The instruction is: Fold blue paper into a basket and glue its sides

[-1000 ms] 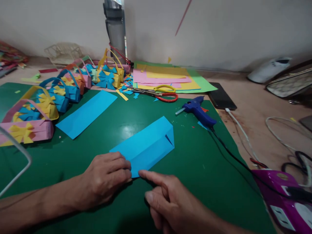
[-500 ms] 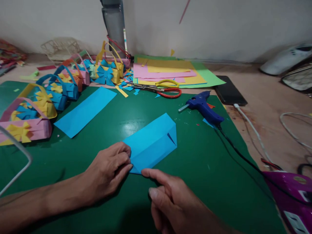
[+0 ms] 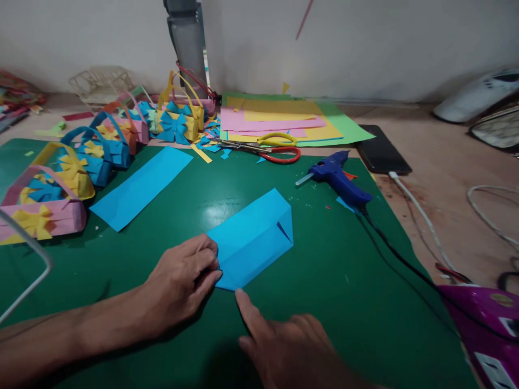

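A sheet of blue paper (image 3: 251,237) with folded edges lies on the green mat, its far right end creased to angled corners with a small dark slit. Closed over its near left end is my left hand (image 3: 182,281), thumb and fingers gripping the paper and hiding that end. My right hand (image 3: 284,340) has its index finger stretched out, the tip touching the paper's near corner; the other fingers are partly curled and hold nothing. Beyond my left hand a second blue paper strip (image 3: 141,186) lies flat.
Several small paper baskets (image 3: 44,219) line the left side. Scissors (image 3: 279,148) lie before stacked coloured sheets (image 3: 332,127). A blue glue gun (image 3: 336,175) rests at right with its cord trailing past a phone (image 3: 383,148) to a purple power strip (image 3: 478,329). A white cable (image 3: 36,254) curves at left.
My right hand has turned and dropped lower, its index finger now pointing up at the paper's near corner instead of lying sideways along it. My left hand keeps its grip.
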The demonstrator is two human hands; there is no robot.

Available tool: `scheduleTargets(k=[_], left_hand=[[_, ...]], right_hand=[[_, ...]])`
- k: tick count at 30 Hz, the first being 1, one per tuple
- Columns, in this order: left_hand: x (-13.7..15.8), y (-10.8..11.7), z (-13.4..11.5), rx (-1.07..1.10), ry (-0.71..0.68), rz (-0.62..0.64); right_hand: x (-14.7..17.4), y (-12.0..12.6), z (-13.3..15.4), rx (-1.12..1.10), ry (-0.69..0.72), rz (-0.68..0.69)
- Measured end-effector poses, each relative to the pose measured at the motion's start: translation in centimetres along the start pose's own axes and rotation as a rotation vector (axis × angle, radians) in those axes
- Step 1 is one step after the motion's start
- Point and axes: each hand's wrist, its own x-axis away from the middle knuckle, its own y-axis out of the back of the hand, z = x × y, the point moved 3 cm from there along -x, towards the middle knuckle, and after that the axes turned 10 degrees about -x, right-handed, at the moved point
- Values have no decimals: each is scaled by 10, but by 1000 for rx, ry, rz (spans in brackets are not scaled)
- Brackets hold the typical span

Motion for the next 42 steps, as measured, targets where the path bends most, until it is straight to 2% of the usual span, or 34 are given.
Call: scheduleTargets(k=[3, 7, 16, 28, 35, 42], left_hand=[[-1, 0, 0, -3, 19, 1], [-2, -1, 1, -8, 19, 0], [-2, 0, 1, 15, 10, -8], [-2, 2, 2, 9, 26, 2], [-3, 3, 0, -135, 94, 13], [-2, 3, -1, -160, 137, -9]], right_hand=[[-2, -1, 4, 99, 64, -34], [-6, 0, 6, 149, 66, -9], [-4, -3, 4, 152, 59, 53], [-4, -6, 0, 117, 43, 56], [-4, -6, 0, 129, 63, 53], [-2, -7, -1, 135, 63, 31]])
